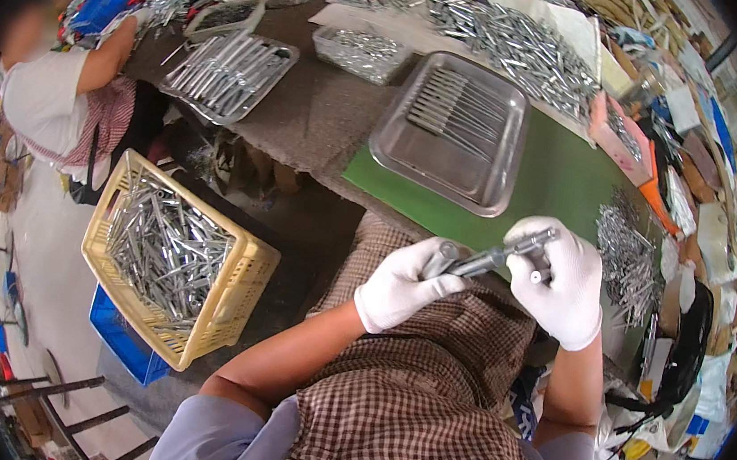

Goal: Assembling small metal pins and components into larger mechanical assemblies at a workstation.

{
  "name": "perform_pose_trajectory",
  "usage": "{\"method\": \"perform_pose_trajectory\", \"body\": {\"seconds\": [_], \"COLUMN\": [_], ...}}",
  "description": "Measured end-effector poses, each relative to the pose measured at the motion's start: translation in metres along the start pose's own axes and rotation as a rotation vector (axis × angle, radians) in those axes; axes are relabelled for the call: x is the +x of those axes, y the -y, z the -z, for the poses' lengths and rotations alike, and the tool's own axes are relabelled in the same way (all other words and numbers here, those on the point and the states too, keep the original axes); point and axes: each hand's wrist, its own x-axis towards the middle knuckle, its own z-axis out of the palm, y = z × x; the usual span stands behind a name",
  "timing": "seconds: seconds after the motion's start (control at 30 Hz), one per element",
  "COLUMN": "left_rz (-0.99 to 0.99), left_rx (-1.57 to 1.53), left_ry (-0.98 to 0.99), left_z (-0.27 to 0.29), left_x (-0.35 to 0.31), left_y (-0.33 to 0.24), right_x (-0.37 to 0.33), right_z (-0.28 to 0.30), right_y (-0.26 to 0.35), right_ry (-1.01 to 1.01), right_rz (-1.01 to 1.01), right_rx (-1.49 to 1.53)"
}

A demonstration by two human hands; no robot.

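Both my hands wear white knitted gloves and are close together above my lap, in front of the green table edge. My left hand (406,285) is closed around silver metal cylinders, with one rounded end sticking up by the thumb. My right hand (567,282) pinches a slim silver metal rod (533,241) between its fingers, and another small rod end pokes out below them. A grey metal cylinder (478,264) bridges the two hands; whether its parts are joined I cannot tell. Beyond them lies a steel tray (490,182) with a row of slender metal rods (461,105).
Loose metal parts (628,257) lie at the right, near a pink box (621,138). More are heaped (518,48) at the back. A yellow crate (241,284) full of metal tubes stands at my left. Another person (63,99) works at the far left beside a second tray (227,76).
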Motion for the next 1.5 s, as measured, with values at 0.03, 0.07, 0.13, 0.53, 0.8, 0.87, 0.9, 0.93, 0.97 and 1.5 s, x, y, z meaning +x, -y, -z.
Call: {"method": "perform_pose_trajectory", "body": {"seconds": [0.03,0.07,0.13,0.53,0.8,0.87,0.9,0.93,0.97,1.5], "left_rz": [0.002,-0.004,-0.035,-0.038,-0.014,-0.013,-0.017,-0.019,-0.028,-0.031], "left_rx": [0.065,0.072,0.068,-0.097,-0.080,-0.073,-0.082,-0.091,-0.112,0.415], "left_ry": [-0.007,-0.022,-0.027,-0.052,-0.114,-0.121,-0.137,-0.152,-0.170,-0.093], "left_z": [0.002,0.004,0.003,0.019,0.027,0.030,0.030,0.030,0.027,0.002], "left_x": [0.000,-0.001,-0.002,-0.007,-0.017,-0.016,-0.018,-0.018,-0.017,-0.003], "left_y": [-0.001,-0.003,-0.010,-0.012,-0.009,-0.010,-0.010,-0.010,-0.010,-0.005], "right_x": [0.000,0.000,0.004,0.083,0.131,0.130,0.131,0.132,0.133,0.029], "right_z": [-0.003,-0.007,-0.007,-0.035,-0.104,-0.110,-0.109,-0.110,-0.114,-0.014], "right_y": [0.000,0.001,-0.001,-0.054,-0.096,-0.095,-0.088,-0.084,-0.089,-0.021], "right_ry": [0.004,0.024,0.046,0.018,0.160,0.144,0.213,0.282,0.248,-0.124], "right_rz": [0.015,0.003,-0.003,-0.181,-0.033,-0.026,-0.070,-0.116,-0.097,0.129], "right_rx": [0.010,0.029,0.044,0.156,-0.403,-0.401,-0.436,-0.472,-0.463,0.619]}}
